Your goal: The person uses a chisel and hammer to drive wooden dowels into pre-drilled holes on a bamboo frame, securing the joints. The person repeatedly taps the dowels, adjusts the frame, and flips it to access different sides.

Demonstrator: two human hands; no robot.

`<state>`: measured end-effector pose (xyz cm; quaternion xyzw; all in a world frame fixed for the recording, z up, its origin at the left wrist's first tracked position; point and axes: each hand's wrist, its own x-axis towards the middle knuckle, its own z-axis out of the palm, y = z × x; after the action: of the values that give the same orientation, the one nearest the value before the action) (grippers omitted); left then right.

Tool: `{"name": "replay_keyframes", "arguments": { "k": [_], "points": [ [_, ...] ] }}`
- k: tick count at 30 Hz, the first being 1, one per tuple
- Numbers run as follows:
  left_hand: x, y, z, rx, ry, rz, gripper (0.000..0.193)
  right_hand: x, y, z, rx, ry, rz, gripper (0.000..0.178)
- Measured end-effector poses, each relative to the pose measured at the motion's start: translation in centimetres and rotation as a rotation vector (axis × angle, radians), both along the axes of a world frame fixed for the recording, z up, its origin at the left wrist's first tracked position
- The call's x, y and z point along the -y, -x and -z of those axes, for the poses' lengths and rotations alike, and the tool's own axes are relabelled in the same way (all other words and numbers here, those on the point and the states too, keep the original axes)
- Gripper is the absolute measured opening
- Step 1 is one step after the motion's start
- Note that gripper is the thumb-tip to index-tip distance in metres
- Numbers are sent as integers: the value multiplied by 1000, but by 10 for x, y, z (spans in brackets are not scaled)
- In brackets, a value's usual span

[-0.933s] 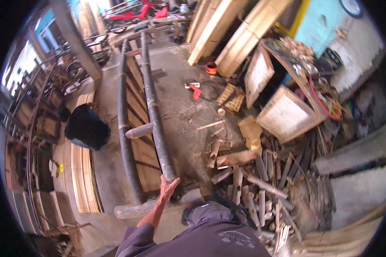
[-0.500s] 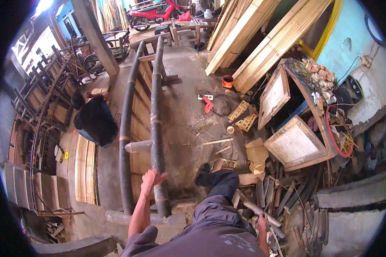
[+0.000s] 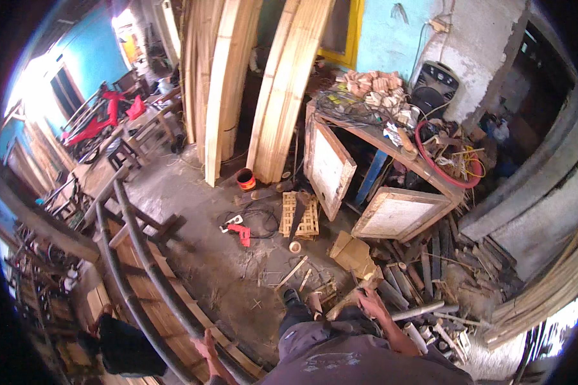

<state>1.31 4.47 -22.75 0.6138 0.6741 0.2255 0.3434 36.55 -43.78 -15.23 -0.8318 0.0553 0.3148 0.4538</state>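
dark grey bamboo forms the two long poles of the frame [image 3: 153, 266], which stands on the floor to your left, paler slats lying between the poles. your left hand [image 3: 207, 350] is at the near part of the pole closer to you; its fingers overlap that pole, but i cannot tell whether they are clamped on it. your right hand [image 3: 374, 304] is bent in front of you, its fingers at a small dark object too hidden to name; i cannot tell whether they grip it. the bamboo offcuts [image 3: 395, 290] lie just beyond and beside that hand. your grey-purple shirt [image 3: 372, 359] bears pale print across the chest, too blurred to read. on the floor ahead lie a red power drill [image 3: 241, 232], cream lattice pieces [image 3: 309, 223] and torn cardboard [image 3: 353, 256]. an orange-red tub [image 3: 245, 179] with a dark marking stands near the leaning bamboo slats [image 3: 282, 96]. a black loudspeaker [image 3: 433, 86] is behind the cluttered cabinet [image 3: 392, 144]. beyond the frame, a co-worker in dark clothing [image 3: 125, 346] is bent low.
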Motion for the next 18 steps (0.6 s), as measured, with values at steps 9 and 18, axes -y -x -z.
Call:
{"name": "replay_keyframes", "arguments": {
  "k": [9,18],
  "points": [
    [2,-14,-11,-92,-43,117,76,-96,-141,-8,1136,268,-48,38],
    [15,-55,-27,-579,-52,-92,71,-124,-455,-88,865,583,10,52]
  ]
}}
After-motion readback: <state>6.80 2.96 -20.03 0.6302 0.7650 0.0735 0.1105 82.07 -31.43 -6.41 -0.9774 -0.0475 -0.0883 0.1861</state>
